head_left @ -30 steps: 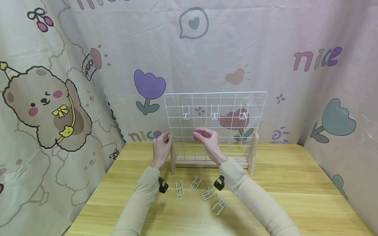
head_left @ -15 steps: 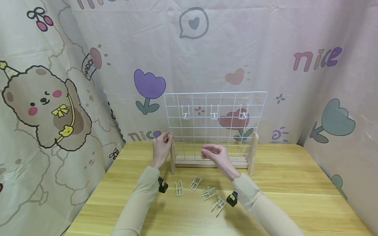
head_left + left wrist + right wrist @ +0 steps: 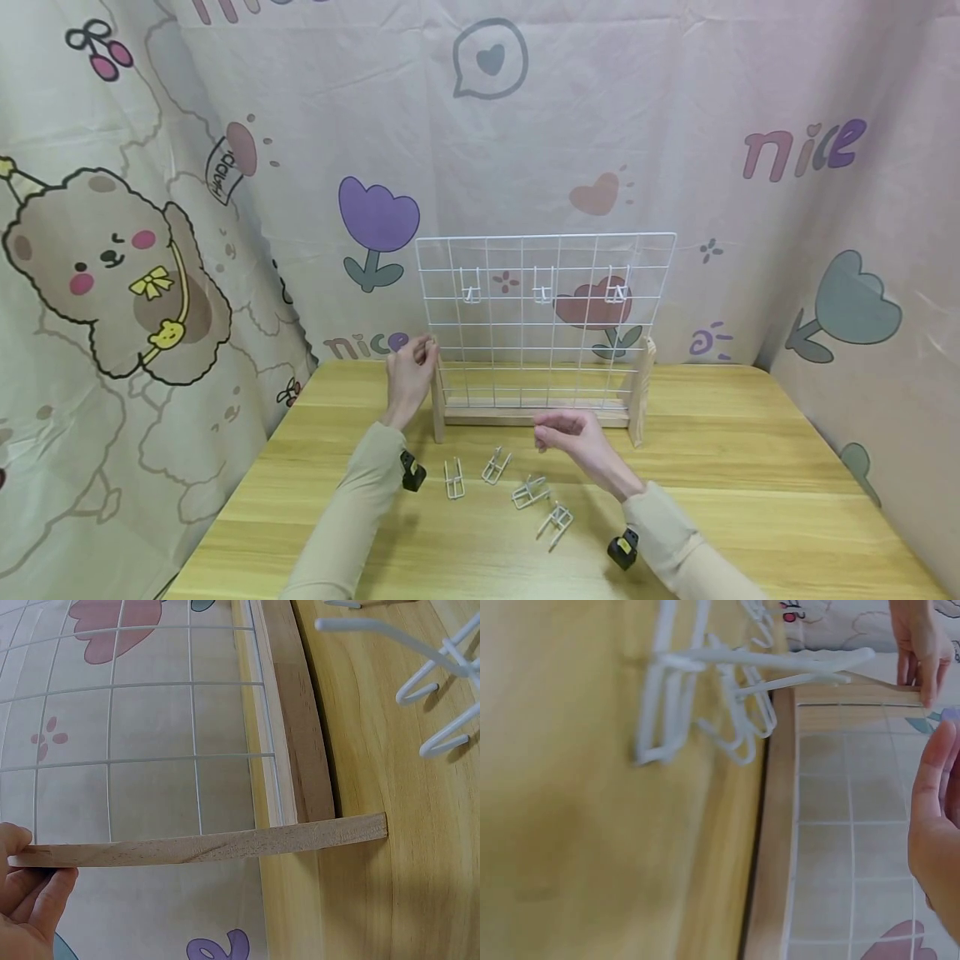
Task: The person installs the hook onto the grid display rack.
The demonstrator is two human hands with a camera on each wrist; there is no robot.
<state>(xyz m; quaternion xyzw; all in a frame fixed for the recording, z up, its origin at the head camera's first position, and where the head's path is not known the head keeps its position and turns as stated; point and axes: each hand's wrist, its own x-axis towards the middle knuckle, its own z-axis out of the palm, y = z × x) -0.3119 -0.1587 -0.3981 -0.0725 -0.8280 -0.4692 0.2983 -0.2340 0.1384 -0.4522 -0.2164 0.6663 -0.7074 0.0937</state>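
Note:
A white wire grid panel [image 3: 551,323] stands upright in a wooden stand [image 3: 638,400]. My left hand [image 3: 410,379] grips the top of the stand's left upright; in the left wrist view, thumb and fingers pinch the end of that wooden post [image 3: 202,848]. My right hand [image 3: 588,446] hovers over the table in front of the panel, its fingers loosely bent and holding nothing. Below it lie several loose white wire hooks, among them one hook [image 3: 556,521] nearest me and another hook [image 3: 531,492] beside it. The right wrist view shows the right hand [image 3: 934,817] at its edge.
Three hooks hang in a row on the upper grid, the middle hook [image 3: 543,293] near its centre. Further left on the wooden table [image 3: 720,483] lie a hook [image 3: 454,480] and another hook [image 3: 496,466]. A printed curtain [image 3: 360,100] hangs behind and at the sides.
My right hand has come down from in front of the grid, toward me and to the right, to just above the table. The left hand has stayed on the post.

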